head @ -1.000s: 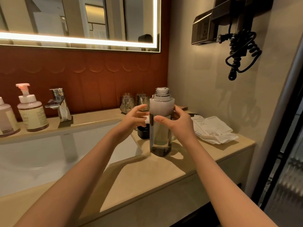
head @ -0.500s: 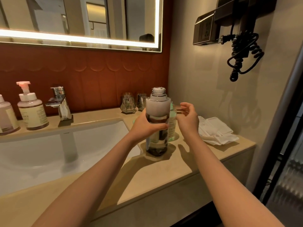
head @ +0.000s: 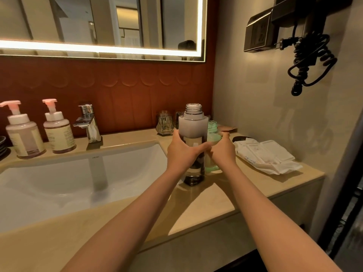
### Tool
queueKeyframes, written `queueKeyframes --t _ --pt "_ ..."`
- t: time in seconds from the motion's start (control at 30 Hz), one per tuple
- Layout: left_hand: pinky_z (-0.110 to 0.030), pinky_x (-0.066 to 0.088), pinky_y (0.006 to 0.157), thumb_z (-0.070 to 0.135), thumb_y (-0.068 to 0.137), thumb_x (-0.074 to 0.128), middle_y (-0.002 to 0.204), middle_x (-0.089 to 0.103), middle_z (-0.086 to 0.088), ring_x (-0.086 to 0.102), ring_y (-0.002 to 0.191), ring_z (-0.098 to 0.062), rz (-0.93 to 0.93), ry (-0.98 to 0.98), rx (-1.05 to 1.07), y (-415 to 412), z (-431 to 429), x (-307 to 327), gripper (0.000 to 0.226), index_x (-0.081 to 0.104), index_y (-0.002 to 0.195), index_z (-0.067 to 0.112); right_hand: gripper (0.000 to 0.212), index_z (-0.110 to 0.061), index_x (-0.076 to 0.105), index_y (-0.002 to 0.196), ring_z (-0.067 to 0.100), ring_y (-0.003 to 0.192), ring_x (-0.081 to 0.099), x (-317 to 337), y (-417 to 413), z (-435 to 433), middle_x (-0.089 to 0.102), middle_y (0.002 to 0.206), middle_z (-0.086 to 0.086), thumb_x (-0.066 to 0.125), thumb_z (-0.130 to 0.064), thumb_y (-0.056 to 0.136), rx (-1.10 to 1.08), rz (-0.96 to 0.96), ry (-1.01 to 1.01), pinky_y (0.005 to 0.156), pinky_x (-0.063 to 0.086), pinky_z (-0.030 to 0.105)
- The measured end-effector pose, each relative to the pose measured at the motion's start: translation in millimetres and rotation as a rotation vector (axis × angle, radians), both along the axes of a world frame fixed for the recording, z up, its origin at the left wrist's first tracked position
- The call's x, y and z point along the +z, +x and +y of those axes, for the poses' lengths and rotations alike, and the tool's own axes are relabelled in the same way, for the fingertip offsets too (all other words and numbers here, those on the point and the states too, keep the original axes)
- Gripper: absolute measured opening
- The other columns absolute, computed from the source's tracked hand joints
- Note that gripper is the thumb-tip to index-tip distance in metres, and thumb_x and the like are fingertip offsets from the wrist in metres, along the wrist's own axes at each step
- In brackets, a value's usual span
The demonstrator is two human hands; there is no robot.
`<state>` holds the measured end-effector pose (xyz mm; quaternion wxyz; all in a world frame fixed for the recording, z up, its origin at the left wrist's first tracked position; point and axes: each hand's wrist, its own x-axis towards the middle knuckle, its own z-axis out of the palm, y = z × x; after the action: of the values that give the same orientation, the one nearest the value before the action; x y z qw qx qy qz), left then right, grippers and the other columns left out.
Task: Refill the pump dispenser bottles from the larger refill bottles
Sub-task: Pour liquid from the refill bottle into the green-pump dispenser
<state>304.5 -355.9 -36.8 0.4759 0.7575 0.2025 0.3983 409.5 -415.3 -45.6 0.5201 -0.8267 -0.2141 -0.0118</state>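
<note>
A tall clear refill bottle (head: pixel 192 124) with an uncapped threaded neck stands upright on the beige counter (head: pixel 198 205), right of the sink. My left hand (head: pixel 181 154) is wrapped around its middle. Just behind it to the right stands a smaller green-tinted bottle (head: pixel 213 132) with an open top, and my right hand (head: pixel 223 152) is closed around its body. Two pump dispenser bottles with pink pumps (head: pixel 24 134) (head: pixel 58 130) stand at the back left beside the tap.
A white sink basin (head: pixel 78 177) fills the left, with a chrome tap (head: pixel 88 124) behind it. Glass tumblers (head: pixel 165 122) stand by the red wall. A white folded pack of wipes (head: pixel 265 154) lies on the right. A coiled black cord (head: pixel 310 61) hangs on the wall.
My left hand has stayed on the tall bottle. My right hand, open beside it half a second ago, has dropped and closed around the green bottle. The view has shifted left.
</note>
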Motion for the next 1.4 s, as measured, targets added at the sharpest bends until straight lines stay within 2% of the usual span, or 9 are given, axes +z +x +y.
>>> queueKeyframes --t 0.2,0.4,0.53,0.73,0.87,1.0,1.1,1.2,1.4 --pt "-0.027 0.055 0.076 0.037 0.06 0.084 0.103 0.065 0.0 0.062 0.095 -0.014 0.027 0.04 -0.026 -15.3 16.5 2.9 0.066 0.052 0.114 0.018 0.085 -0.017 0.032 0.141 0.024 0.125 0.045 -3.5 -14.2 -20.6 0.046 0.139 0.006 0.077 -0.037 0.072 0.12 -0.049 0.069 0.097 0.045 0.038" --pt "-0.029 0.052 0.069 0.034 0.06 0.084 0.094 0.063 0.001 0.059 0.085 -0.015 0.124 0.208 0.06 -37.4 39.1 14.8 0.053 0.053 0.1 0.019 0.084 -0.019 0.035 0.138 0.023 0.124 0.046 -4.0 -31.4 -15.7 0.048 0.137 0.003 0.08 -0.032 0.069 0.208 -0.036 0.073 0.096 0.046 0.038" --pt "-0.019 0.043 0.059 0.036 0.061 0.083 0.089 0.06 0.005 0.054 0.077 -0.008 0.248 0.347 0.102 -50.0 55.6 25.4 0.049 0.05 0.096 0.022 0.079 -0.021 0.037 0.135 0.022 0.125 0.046 -3.7 -35.2 -11.6 0.048 0.137 0.001 0.079 -0.031 0.07 0.225 -0.016 0.072 0.096 0.045 0.038" --pt "-0.016 0.04 0.06 0.033 0.061 0.083 0.094 0.058 0.002 0.056 0.087 -0.013 0.407 0.471 0.074 -57.8 65.3 41.5 0.052 0.05 0.099 0.021 0.079 -0.02 0.037 0.136 0.023 0.125 0.045 -0.9 -37.5 -9.7 0.047 0.137 0.002 0.079 -0.032 0.07 0.228 0.01 0.063 0.096 0.045 0.037" --pt "-0.025 0.05 0.07 0.035 0.06 0.083 0.097 0.059 0.0 0.058 0.088 -0.016 0.491 0.523 0.073 -55.9 67.4 44.9 0.057 0.052 0.104 0.018 0.079 -0.021 0.034 0.138 0.024 0.126 0.044 -0.1 -39.6 -8.0 0.045 0.139 0.002 0.078 -0.031 0.072 0.256 0.03 0.064 0.097 0.044 0.038" --pt "-0.023 0.045 0.067 0.031 0.062 0.083 0.096 0.054 0.002 0.054 0.087 -0.015 0.549 0.565 0.049 -53.5 66.7 46.9 0.058 0.05 0.108 0.019 0.079 -0.021 0.034 0.138 0.024 0.126 0.044 0.5 -41.0 -6.4 0.045 0.139 0.002 0.077 -0.03 0.073 0.263 0.037 0.057 0.097 0.045 0.038" --pt "-0.026 0.044 0.07 0.033 0.062 0.082 0.095 0.053 0.002 0.053 0.088 -0.016 0.586 0.596 0.054 -53.8 69.4 49.9 0.056 0.049 0.106 0.021 0.08 -0.02 0.033 0.139 0.024 0.127 0.044 0.7 -41.2 -6.8 0.045 0.139 0.003 0.077 -0.031 0.073 0.262 0.037 0.051 0.097 0.045 0.038" --pt "-0.031 0.049 0.074 0.036 0.061 0.082 0.096 0.054 0.001 0.054 0.09 -0.02 0.624 0.63 0.051 -52.6 73.3 55.3 0.056 0.048 0.104 0.022 0.08 -0.02 0.033 0.139 0.023 0.127 0.043 1.0 -40.6 -6.6 0.044 0.14 0.003 0.077 -0.031 0.073 0.269 0.039 0.045 0.097 0.045 0.038" --pt "-0.035 0.052 0.08 0.034 0.063 0.081 0.102 0.052 -0.002 0.054 0.094 -0.023 0.69 0.693 0.013 -50.3 75.5 66.5 0.063 0.046 0.112 0.02 0.08 -0.021 0.033 0.139 0.023 0.128 0.043 1.6 -39.3 -6.6 0.044 0.14 0.002 0.077 -0.03 0.073 0.285 0.053 0.05 0.097 0.045 0.039"
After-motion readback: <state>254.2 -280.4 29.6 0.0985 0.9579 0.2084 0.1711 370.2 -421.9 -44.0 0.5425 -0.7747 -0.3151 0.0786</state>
